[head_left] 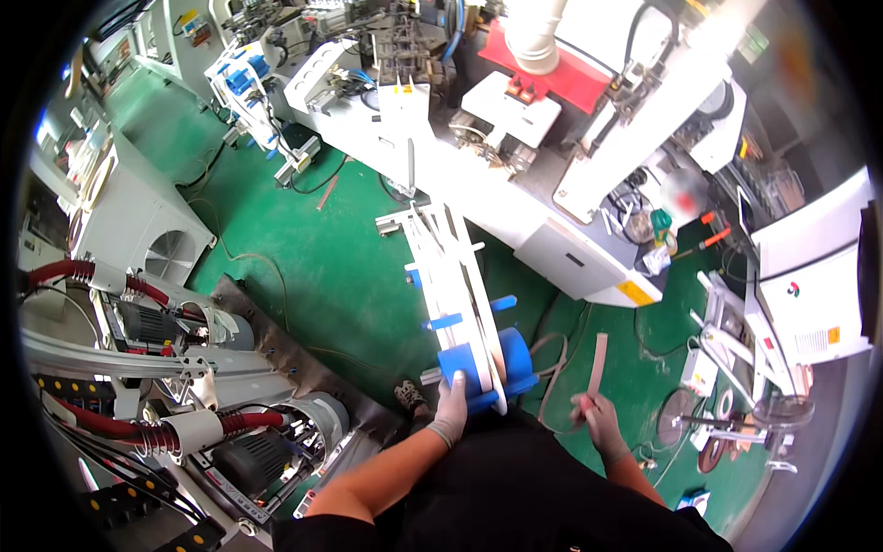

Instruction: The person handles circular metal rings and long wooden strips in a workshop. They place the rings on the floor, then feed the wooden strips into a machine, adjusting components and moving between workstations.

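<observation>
A large reel stands in front of me, its white side plates (452, 285) seen nearly edge-on, with blue clips along them and a thick blue hub (517, 354). My gloved left hand (450, 411) is closed at the near left part of this hub, the thumb pointing up; part of its fingers is hidden. To the right, my gloved right hand (600, 425) pinches a flat beige strip (599, 363), whose end sticks up above the fist. More of a similar strip hangs in a loop between the reel and that hand.
A long white machine (575, 258) with tooling on top runs beyond the reel. At left stand motors with red hoses (248, 421) and a dark metal edge (303, 354). A white cabinet (814, 304) is at right. Thin cables (276, 267) lie across the green floor.
</observation>
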{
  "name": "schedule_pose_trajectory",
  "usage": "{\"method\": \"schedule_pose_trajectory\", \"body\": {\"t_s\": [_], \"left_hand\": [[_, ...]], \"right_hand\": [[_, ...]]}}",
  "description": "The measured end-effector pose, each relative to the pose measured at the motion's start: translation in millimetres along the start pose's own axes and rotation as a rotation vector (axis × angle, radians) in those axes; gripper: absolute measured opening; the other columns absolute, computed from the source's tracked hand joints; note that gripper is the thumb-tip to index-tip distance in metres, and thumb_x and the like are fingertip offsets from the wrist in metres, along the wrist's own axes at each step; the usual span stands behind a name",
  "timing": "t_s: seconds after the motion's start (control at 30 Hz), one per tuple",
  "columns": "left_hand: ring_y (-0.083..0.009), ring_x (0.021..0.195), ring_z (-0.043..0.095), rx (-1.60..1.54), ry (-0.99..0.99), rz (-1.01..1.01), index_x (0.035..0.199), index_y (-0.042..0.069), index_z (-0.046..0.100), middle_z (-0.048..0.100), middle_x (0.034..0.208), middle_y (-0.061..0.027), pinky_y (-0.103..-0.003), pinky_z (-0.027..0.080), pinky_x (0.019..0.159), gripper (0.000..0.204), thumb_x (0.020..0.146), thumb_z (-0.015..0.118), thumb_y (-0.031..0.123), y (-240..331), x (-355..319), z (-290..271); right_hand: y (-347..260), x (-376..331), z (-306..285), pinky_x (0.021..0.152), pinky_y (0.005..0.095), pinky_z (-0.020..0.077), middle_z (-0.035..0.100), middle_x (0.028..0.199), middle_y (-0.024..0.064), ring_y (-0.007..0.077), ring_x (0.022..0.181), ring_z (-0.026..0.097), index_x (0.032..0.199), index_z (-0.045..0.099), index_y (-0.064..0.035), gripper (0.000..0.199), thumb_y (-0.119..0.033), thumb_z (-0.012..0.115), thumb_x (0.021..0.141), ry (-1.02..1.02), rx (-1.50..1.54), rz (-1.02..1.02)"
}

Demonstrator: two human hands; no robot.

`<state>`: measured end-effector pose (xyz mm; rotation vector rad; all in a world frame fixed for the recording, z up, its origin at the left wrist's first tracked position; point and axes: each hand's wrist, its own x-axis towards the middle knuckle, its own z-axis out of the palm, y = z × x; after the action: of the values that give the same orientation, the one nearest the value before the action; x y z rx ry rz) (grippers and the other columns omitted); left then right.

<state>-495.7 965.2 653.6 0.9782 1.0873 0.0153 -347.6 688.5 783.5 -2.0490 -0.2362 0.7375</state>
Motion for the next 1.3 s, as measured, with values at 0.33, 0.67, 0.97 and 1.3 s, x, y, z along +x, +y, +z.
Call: {"method": "schedule_pose_trajectory", "body": {"t_s": [0.33, 0.67, 0.97, 1.3], "left_hand": [[-0.0422, 0.148, 0.051, 1.113, -0.585, 0.007, 0.158, -0.011, 0.042, 0.056, 0.154, -0.0321, -0.044, 0.037, 0.123, 0.099, 0.106, 0.041, 0.074, 0, 52, -29], [-0.0449, 0.136, 0.060, 1.238, -1.175, 0.189, 0.149, -0.001, 0.058, 0.066, 0.142, -0.0295, -0.045, 0.045, 0.116, 0.078, 0.105, 0.056, 0.063, 107, 122, -33], [-0.0425, 0.135, 0.063, 1.883, -0.680, 0.071, 0.137, 0.001, 0.066, 0.068, 0.142, -0.0221, -0.048, 0.051, 0.111, 0.064, 0.098, 0.056, 0.050, 265, 349, -179], [-0.0366, 0.098, 0.071, 1.726, -0.677, 1.274, 0.107, 0.004, 0.068, 0.070, 0.094, -0.0179, -0.044, 0.060, 0.089, 0.013, 0.099, 0.060, 0.012, 349, 453, -292]], "right_hand": [[18, 103, 79, 0.085, 0.0411, 0.0562, 0.074, 0.094, 0.0177, 0.0306, 0.091, 0.073, 0.107, 0.077, -0.0006, 0.027, -0.024, 0.063, 0.105, 0.309, -0.223, -0.206], [37, 93, 48, 0.076, 0.0438, 0.0535, 0.070, 0.085, 0.0200, 0.0363, 0.082, 0.070, 0.102, 0.073, 0.0009, 0.024, -0.022, 0.065, 0.100, 0.432, -0.081, -0.004], [23, 96, 117, 0.078, 0.0366, 0.0523, 0.071, 0.088, 0.0164, 0.0246, 0.080, 0.066, 0.106, 0.070, 0.0071, 0.021, -0.004, 0.056, 0.097, 1.028, 0.173, 0.253], [67, 89, 161, 0.077, 0.0410, 0.0523, 0.069, 0.088, 0.0191, 0.0312, 0.080, 0.066, 0.104, 0.067, 0.0045, 0.018, -0.013, 0.062, 0.103, 1.079, -0.217, 0.398]]}}
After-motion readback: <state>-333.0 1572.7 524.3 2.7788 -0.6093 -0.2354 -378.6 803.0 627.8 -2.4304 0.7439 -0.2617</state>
